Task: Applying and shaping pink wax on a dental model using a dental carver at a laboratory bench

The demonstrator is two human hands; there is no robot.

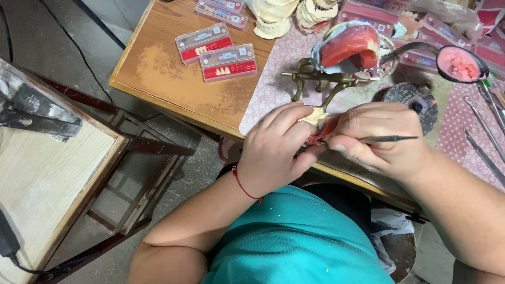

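Note:
My left hand [276,150] grips a small denture piece [317,122], cream plaster with red wax, at the table's near edge. My right hand [380,138] pinches a thin dark metal carving tool [390,139] whose tip points right, and it also touches the red wax. A thin red string bracelet [243,185] circles my left wrist. Just behind my hands stands a brass dental articulator [322,79] carrying a red wax and grey plaster model [348,46].
Two clear boxes of artificial teeth [216,51] lie on the wooden table [158,73]. A pink patterned mat [284,68] covers its right part. Metal instruments [486,131], a dark round dish [463,64], plaster casts [273,16]. A small wooden table [47,173] stands left.

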